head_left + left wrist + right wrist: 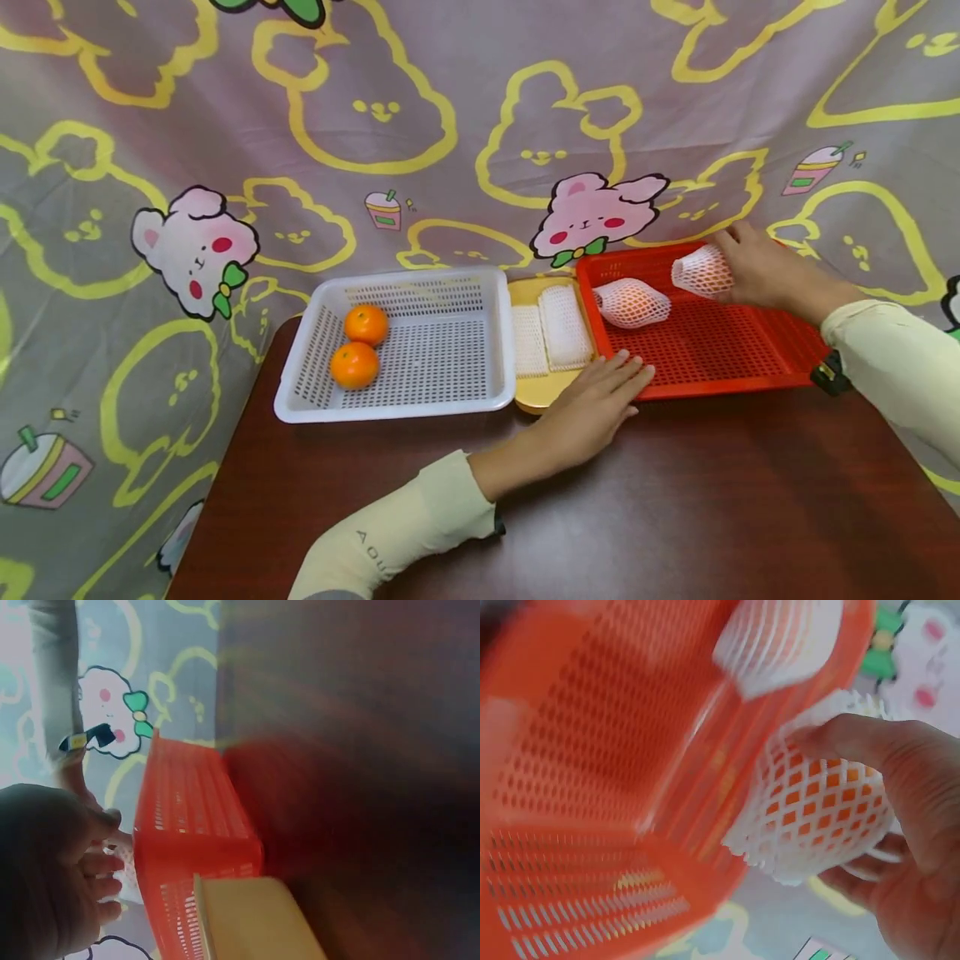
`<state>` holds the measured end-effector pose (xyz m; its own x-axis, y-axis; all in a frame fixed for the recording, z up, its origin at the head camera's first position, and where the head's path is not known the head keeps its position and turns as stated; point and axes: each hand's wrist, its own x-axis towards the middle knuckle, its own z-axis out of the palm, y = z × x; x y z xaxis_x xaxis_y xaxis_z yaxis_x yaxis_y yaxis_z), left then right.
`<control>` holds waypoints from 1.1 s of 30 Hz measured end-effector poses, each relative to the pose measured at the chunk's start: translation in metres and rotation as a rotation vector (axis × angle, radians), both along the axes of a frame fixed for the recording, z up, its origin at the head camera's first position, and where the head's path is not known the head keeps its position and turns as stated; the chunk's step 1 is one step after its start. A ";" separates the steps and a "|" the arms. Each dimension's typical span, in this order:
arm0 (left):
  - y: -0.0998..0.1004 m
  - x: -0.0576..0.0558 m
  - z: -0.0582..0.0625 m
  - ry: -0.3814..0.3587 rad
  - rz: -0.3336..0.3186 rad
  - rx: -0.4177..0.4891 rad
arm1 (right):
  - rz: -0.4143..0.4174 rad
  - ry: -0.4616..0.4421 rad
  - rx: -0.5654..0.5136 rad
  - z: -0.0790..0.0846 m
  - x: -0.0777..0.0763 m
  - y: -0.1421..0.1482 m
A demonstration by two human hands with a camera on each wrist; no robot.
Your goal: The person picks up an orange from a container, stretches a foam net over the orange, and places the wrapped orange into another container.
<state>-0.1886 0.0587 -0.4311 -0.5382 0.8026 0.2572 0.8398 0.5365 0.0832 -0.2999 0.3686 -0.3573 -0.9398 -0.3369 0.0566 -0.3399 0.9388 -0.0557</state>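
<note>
Patterned curtain (420, 187), netted fruit (703, 272) partly hidden by gripping right hand (759, 268)

An orange (821, 817) in a white net is in the right grip (761, 271), up over the far side of the red basket (720, 385). The net has lots of small holes, and bright orange skin shows through. In the head view, one net end points left. Another netted orange (633, 304) lies in the basket by its left wall, its net thin at both ends. The left grip (596, 404) is at the basket's near left corner.
</note>
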 end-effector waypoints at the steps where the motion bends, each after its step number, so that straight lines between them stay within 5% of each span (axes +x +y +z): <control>1: 0.003 -0.003 -0.001 0.010 -0.007 -0.038 | -0.012 -0.028 0.033 -0.002 -0.007 0.003; 6: 0.012 -0.015 -0.005 -0.012 -0.029 -0.178 | -0.085 -0.208 0.134 -0.014 -0.031 0.008; 11: 0.011 -0.019 -0.010 0.004 -0.074 -0.182 | -0.117 -0.338 0.139 -0.031 -0.043 0.010; 24: 0.011 -0.023 -0.008 0.063 -0.073 -0.208 | -0.116 -0.364 0.165 -0.056 -0.054 0.016; 33: 0.011 -0.021 -0.010 0.082 -0.065 -0.208 | -0.133 -0.347 0.159 -0.058 -0.053 0.017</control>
<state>-0.2092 0.0700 -0.4409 -0.4676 0.8753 0.1232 0.8727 0.4793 -0.0932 -0.3532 0.3854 -0.4149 -0.9299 -0.1900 -0.3149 -0.2012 0.9795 0.0034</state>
